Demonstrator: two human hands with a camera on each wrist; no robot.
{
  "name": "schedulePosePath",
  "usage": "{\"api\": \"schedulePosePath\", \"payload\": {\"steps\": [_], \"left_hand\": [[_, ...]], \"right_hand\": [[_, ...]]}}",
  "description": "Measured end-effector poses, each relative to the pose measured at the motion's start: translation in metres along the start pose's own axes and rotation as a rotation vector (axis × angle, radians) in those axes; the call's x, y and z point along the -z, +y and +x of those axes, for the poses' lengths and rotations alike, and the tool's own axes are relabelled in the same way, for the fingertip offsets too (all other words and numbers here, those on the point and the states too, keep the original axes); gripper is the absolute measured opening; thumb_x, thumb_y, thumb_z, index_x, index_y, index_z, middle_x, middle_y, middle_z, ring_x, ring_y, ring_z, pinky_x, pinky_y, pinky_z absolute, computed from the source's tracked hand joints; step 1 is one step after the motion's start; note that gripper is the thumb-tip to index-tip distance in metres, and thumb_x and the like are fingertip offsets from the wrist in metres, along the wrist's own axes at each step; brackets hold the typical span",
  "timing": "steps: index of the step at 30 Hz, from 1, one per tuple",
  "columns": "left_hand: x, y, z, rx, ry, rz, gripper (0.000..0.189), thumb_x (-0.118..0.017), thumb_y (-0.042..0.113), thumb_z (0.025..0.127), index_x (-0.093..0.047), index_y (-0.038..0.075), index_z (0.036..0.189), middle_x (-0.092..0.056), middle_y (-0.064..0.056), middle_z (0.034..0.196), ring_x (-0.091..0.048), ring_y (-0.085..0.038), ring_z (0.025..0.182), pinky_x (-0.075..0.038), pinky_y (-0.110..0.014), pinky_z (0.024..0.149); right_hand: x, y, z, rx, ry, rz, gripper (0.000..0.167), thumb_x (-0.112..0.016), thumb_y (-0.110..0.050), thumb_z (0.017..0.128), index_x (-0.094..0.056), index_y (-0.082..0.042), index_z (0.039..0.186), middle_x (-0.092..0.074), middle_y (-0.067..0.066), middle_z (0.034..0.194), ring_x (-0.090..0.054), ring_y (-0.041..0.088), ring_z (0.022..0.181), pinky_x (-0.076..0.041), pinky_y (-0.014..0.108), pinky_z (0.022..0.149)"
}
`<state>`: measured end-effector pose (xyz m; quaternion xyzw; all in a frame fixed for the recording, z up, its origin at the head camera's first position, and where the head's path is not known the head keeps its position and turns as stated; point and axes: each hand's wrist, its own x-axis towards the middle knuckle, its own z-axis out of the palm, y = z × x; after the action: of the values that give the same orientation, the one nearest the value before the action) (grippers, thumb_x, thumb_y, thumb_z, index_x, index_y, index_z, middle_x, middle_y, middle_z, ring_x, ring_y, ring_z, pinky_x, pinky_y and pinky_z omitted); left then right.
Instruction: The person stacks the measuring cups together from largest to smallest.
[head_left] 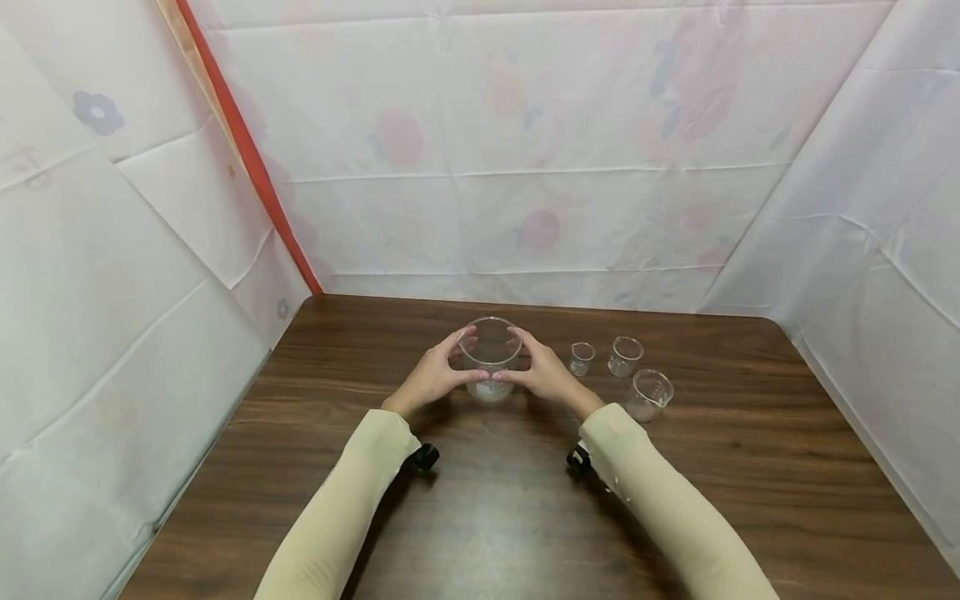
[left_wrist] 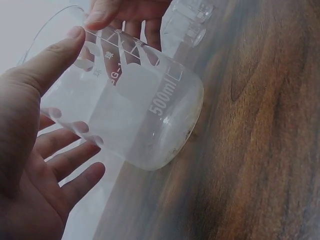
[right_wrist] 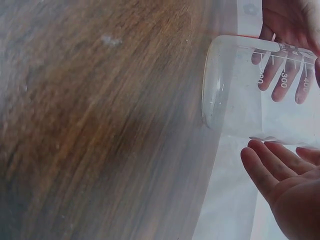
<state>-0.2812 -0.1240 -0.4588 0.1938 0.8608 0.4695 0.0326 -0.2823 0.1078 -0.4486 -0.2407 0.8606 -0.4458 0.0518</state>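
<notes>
A large clear glass beaker [head_left: 491, 390] marked 500ml stands upright between both hands near the back of the table. From the left side my left hand [head_left: 432, 377] grips it, thumb across the front and fingers round the far side. My right hand [head_left: 550, 377] holds the opposite side the same way, and the two thumbs nearly meet at the front. White printing and the 500ml mark on the beaker [left_wrist: 145, 125] show in the left wrist view; scale numbers show in the right wrist view. Whether its base touches the table I cannot tell.
To the right of the right hand stand a small beaker [head_left: 581, 360], a slightly bigger beaker [head_left: 624, 360] and a third, larger beaker [head_left: 647, 398] with a spout. The dark wood table [head_left: 480, 517] is bordered by white patterned cloth [head_left: 495, 208] at the back and sides.
</notes>
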Motion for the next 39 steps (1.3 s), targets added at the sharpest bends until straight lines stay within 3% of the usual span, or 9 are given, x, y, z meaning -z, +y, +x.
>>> {"api": "schedulePosePath", "payload": {"steps": [14,25,33,39], "left_hand": [[0.000,0.010,-0.004,-0.033,0.021,-0.025,0.084,-0.082,0.039,0.077,-0.041,0.015,0.146,-0.055,-0.011,0.139,-0.056,-0.032,0.125,-0.044,-0.050,0.105],[-0.005,0.032,-0.014,-0.020,0.006,-0.024,0.087,-0.085,0.041,0.073,-0.043,0.012,0.144,-0.056,-0.011,0.138,-0.059,-0.031,0.118,-0.047,-0.047,0.102],[-0.016,0.045,-0.027,-0.016,0.023,-0.018,0.084,-0.086,0.041,0.072,-0.047,0.015,0.141,-0.059,-0.006,0.134,-0.064,-0.025,0.108,-0.053,-0.042,0.094],[-0.028,0.057,-0.035,-0.032,0.019,-0.028,0.086,-0.087,0.039,0.071,-0.047,0.009,0.141,-0.060,-0.010,0.133,-0.065,-0.026,0.106,-0.054,-0.041,0.091]], "right_hand": [[0.002,-0.006,-0.009,0.014,0.037,0.009,0.088,-0.079,-0.028,0.082,-0.029,-0.001,0.150,-0.046,0.023,0.145,-0.058,0.036,0.122,-0.053,0.046,0.094],[0.009,-0.017,-0.030,0.046,0.068,0.005,0.090,-0.081,-0.026,0.079,-0.031,-0.002,0.150,-0.054,0.023,0.136,-0.063,0.036,0.112,-0.054,0.046,0.092],[0.013,-0.021,-0.049,0.046,0.078,0.005,0.087,-0.082,-0.026,0.079,-0.034,-0.004,0.149,-0.053,0.021,0.137,-0.064,0.036,0.108,-0.054,0.047,0.093],[0.018,-0.020,-0.069,0.068,0.124,-0.047,0.084,-0.083,-0.027,0.078,-0.039,-0.004,0.145,-0.056,0.021,0.134,-0.065,0.035,0.104,-0.055,0.045,0.089]]}}
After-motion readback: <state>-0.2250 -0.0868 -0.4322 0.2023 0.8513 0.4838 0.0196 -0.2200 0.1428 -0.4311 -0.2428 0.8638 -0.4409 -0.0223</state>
